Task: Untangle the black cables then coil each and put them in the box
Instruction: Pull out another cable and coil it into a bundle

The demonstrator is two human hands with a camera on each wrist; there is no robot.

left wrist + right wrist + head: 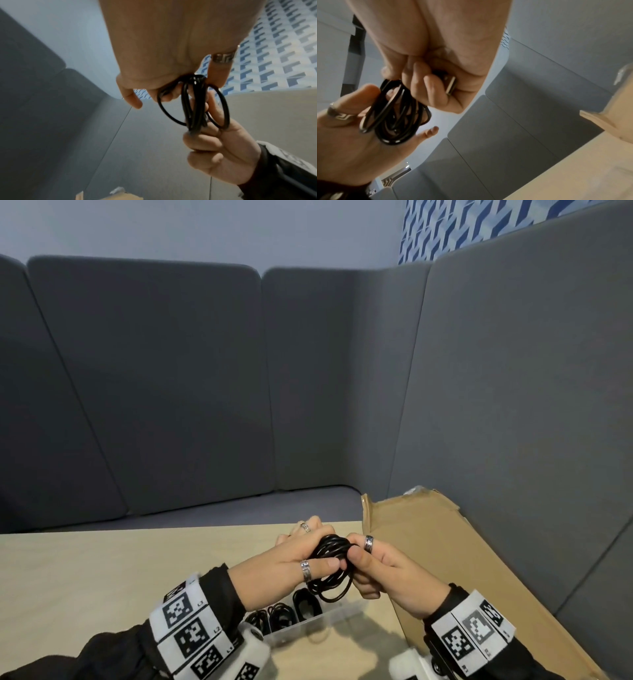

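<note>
1. Pale wood tabletop [102, 570] runs under both my wrists, with grey padded panels [164, 392] walling it in behind and to the right.
2. Nearest to me, black sleeves with white bands of square markers wrap both forearms.
3. Just beyond the bands, low between my wrists, the clear plastic box [346, 609] sits on the tabletop. It is split into compartments, and coiled black cables [274, 616] lie in those on the left side; a black oval piece sits in the next one along.
4. Above the box, my left hand [291, 563] and right hand [383, 570] meet around one black cable coil [334, 568], lifted off the tabletop.
5. Left grip: thumb across the top of the loops, fingers curled behind them, holding the bundle. Rings show on the thumb and a finger.
6. Right grip: thumb and forefinger pinch the coil from the right. The right wrist view shows a metal plug end [451, 84] tucked against the palm under the curled fingers [433, 92].
7. In the left wrist view the loops [193, 105] hang narrow and long between the two hands, a few strands splayed outward.
8. Farther right, a flat brown cardboard sheet [421, 529] lies on the tabletop against the panel.
9. Farthest off, a blue-and-white patterned wall [462, 224] shows above the panels.
</note>
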